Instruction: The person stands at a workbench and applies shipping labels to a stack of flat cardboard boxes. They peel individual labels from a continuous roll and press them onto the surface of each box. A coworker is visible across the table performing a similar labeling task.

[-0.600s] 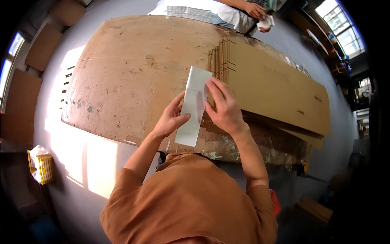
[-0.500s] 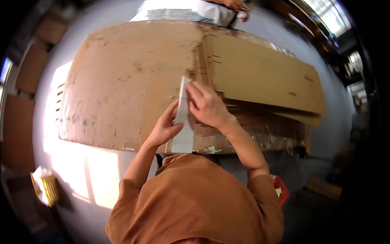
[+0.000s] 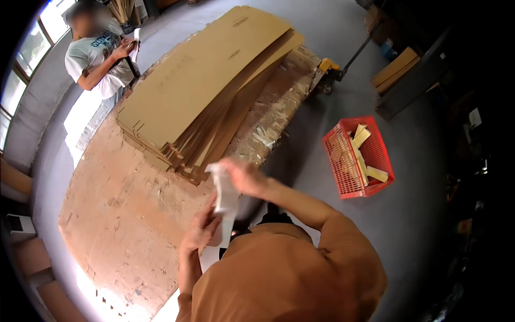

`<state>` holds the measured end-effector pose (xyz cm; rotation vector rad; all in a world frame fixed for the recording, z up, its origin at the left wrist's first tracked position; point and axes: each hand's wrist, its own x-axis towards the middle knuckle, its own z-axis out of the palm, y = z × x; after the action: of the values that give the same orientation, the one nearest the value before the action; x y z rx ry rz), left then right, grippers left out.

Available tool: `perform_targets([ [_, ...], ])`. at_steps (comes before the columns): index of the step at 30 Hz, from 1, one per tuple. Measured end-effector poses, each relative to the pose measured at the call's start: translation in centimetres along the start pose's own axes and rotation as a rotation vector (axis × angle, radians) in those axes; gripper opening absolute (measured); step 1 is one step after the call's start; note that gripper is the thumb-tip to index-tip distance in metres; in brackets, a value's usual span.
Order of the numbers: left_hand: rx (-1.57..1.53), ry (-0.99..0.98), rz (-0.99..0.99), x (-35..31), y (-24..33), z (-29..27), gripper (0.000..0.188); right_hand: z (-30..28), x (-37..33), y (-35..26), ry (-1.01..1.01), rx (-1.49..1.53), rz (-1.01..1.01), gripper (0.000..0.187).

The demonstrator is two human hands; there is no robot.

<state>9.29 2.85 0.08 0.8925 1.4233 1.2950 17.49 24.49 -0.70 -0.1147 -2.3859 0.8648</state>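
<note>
A long white folded strip (image 3: 227, 199), like thin card or paper, is held up in front of my body. My left hand (image 3: 200, 229) grips it low on its left side, with fingers and thumb around it. At the strip's upper end, my right hand (image 3: 245, 177) is closed on it, though motion blurs the fingers. The strip's lower part hangs down toward my waist. Just beyond my hands lies the near corner of a stack of flat brown cardboard sheets (image 3: 201, 72), with slots cut along one end.
The stack rests on a worn, cardboard-topped table (image 3: 120, 206). On the floor to the right stands a red plastic basket (image 3: 380, 153) with yellowish pieces inside. A yellow pallet jack (image 3: 328, 66) is at the far end. Another person (image 3: 99, 59) stands across the table.
My view has swung to the right, bringing the red basket and the other person fully into sight. The white strip has come off the tabletop area toward the table's edge, still in my hands.
</note>
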Motion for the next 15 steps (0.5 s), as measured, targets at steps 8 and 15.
perform_targets([
  [8, -0.348, 0.012, 0.059, 7.0, 1.5, 11.4, 0.067, -22.7, -17.6, 12.4, 0.453, -0.280, 0.648, 0.031],
  [15, -0.426, -0.053, 0.080, 11.8, 1.9, 20.6, 0.067, -26.7, -28.1, 12.8, 0.179, -0.104, 0.815, 0.049],
])
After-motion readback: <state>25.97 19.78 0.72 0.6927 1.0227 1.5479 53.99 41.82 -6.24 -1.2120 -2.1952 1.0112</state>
